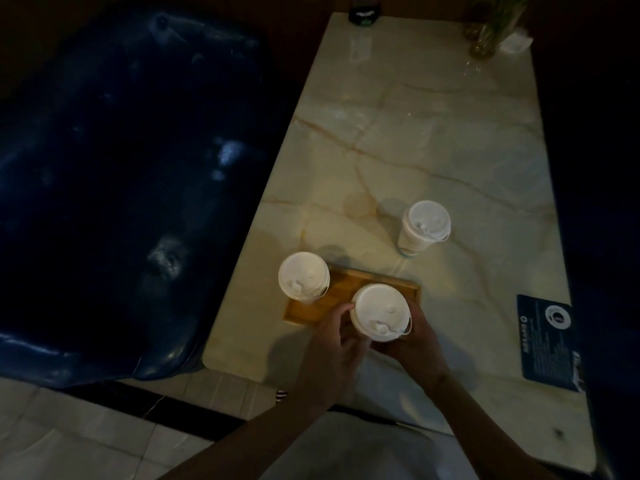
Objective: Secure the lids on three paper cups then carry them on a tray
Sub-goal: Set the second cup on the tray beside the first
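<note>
The scene is dim, and much of it is hard to read: the body of the nearest white paper cup [380, 313] is almost wholly hidden beneath its own white plastic lid and the two hands around it, so whether its base rests on the small rectangular wooden tray [341, 292] or is raised above it cannot be told. The left hand [337, 341] curls its fingers against the cup's left side, and the right hand [414, 337] wraps the right side from below; both grasp this cup, though the fingertips behind it are out of sight. The tray's near right part is covered by the cup and hands. Three lidded cups show in all. The second lidded white cup [304, 277] stands at the tray's far left corner, its lid overhanging the edge. The third lidded white cup [423, 226] stands off the tray on the pale veined marble table [433, 133], well apart to the far right. One dark printed card [547, 341] lies at the table's right edge, its text too small to read. A glass vase of green stems [491, 26] at the far end is cut off by the frame. A dark blue glossy cushion [121, 185] fills the left.
</note>
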The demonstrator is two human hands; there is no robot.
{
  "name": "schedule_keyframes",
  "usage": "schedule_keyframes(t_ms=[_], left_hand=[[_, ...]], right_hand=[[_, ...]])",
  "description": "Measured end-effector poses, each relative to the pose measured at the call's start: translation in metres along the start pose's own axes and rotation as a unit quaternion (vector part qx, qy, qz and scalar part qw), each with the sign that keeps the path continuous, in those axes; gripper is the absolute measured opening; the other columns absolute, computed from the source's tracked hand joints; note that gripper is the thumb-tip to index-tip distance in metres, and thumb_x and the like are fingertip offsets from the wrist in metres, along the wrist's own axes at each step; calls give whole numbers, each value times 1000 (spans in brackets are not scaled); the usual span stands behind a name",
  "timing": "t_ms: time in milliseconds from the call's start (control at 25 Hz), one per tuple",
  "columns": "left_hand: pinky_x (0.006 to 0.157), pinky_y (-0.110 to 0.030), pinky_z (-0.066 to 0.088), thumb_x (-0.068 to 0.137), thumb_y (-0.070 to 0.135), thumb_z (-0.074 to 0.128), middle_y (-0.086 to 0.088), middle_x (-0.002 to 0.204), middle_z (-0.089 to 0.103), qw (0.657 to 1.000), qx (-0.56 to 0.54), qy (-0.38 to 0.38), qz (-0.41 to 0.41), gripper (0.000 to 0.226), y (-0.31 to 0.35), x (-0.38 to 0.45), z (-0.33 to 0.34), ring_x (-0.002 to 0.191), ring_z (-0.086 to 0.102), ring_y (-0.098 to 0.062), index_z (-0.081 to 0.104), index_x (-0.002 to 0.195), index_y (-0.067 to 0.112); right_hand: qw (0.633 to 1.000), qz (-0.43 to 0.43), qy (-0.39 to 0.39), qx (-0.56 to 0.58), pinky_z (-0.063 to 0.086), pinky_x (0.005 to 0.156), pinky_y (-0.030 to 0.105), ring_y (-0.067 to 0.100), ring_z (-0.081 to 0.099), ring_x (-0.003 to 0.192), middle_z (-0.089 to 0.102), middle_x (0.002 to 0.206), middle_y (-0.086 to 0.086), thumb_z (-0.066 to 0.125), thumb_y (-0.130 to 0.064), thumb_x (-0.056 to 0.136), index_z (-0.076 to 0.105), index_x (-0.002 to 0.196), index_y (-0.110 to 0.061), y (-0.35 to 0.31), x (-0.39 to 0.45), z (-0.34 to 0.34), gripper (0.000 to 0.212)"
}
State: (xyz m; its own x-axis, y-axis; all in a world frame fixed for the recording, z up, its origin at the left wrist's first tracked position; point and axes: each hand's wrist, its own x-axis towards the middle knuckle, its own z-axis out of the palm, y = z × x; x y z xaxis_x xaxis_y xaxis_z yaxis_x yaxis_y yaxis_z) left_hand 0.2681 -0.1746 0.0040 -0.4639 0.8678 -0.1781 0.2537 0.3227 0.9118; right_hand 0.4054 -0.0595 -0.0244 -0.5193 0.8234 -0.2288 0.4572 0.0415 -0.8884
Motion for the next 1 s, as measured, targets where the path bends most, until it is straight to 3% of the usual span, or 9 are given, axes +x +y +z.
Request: schedule_keyframes(t_ms=[160, 280, 360, 440, 560, 640, 760, 840, 1000], left_hand=[[108, -43, 49, 89, 41, 62, 5, 144, 52, 1000, 11, -18, -14, 63, -6, 4, -1, 132, 51, -6, 37, 144, 26], [114, -46, 43, 87, 24, 63, 10, 153, 41, 999, 4, -48, -20, 74, -12, 6, -1, 141, 40, -5, 25, 150, 31], [117, -46, 39, 85, 21, 62, 19, 155, 32, 998, 9, -59, -25, 80, -14, 7, -2, 144, 35, -5, 17, 149, 37], [120, -47, 33, 85, 20, 61, 18, 157, 23, 997, 22, -70, -15, 83, -17, 10, -3, 148, 30, -9, 10, 151, 31], [122, -50, 27, 87, 22, 60, 4, 165, 12, 995, 38, -90, -6, 87, -22, 17, -5, 153, 20, -17, 4, 153, 24], [122, -50, 27, 88, 22, 59, 2, 166, 6, 994, 50, -99, 4, 89, -26, 20, -6, 154, 15, -17, 0, 155, 24], [121, -49, 30, 90, 26, 59, 4, 167, 3, 993, 62, -102, 13, 91, -31, 23, -7, 154, 14, -15, -2, 157, 20], [121, -47, 31, 89, 33, 57, 4, 167, 3, 992, 67, -103, 14, 92, -32, 24, -7, 154, 15, -14, -3, 157, 19], [123, -47, 27, 88, 32, 58, 4, 167, 2, 992, 67, -108, 6, 93, -34, 24, -7, 154, 12, -14, -4, 156, 22]], right_hand=[[1000, 9, 15, 12, 48, 99, 26, 13, 60, 116, 63, 129, 4, 96, -21, 55, 52, 132, -13, 4, 11, 11, 89], [1000, 7, 13, 24, 46, 94, 7, -10, 58, 109, 65, 124, -2, 97, -22, 51, 55, 130, -17, 4, 22, 16, 90], [999, 16, 14, 29, 50, 100, 22, -5, 60, 111, 66, 123, -3, 97, -22, 51, 56, 129, -17, 5, 29, 20, 88], [999, 21, 12, 38, 51, 103, 44, 14, 63, 116, 67, 125, 3, 97, -19, 53, 57, 130, -13, 7, 37, 22, 86], [999, 9, 2, 35, 50, 102, 49, 21, 63, 118, 67, 126, 6, 96, -19, 55, 57, 130, -11, 7, 46, 24, 85], [1000, 3, 7, 26, 50, 103, 41, 16, 63, 115, 67, 124, 2, 96, -19, 56, 58, 128, -11, 6, 49, 26, 82], [999, -2, 16, 34, 45, 95, 8, -15, 59, 106, 63, 116, -14, 95, -13, 56, 56, 122, -19, 7, 49, 30, 77], [999, -5, 19, 35, 40, 89, -3, -26, 54, 102, 60, 114, -19, 94, -8, 56, 54, 122, -19, 8, 50, 31, 79], [999, -27, 12, 34, 40, 92, 0, -7, 56, 108, 61, 121, -1, 91, -1, 59, 55, 127, -3, 11, 49, 29, 77]])
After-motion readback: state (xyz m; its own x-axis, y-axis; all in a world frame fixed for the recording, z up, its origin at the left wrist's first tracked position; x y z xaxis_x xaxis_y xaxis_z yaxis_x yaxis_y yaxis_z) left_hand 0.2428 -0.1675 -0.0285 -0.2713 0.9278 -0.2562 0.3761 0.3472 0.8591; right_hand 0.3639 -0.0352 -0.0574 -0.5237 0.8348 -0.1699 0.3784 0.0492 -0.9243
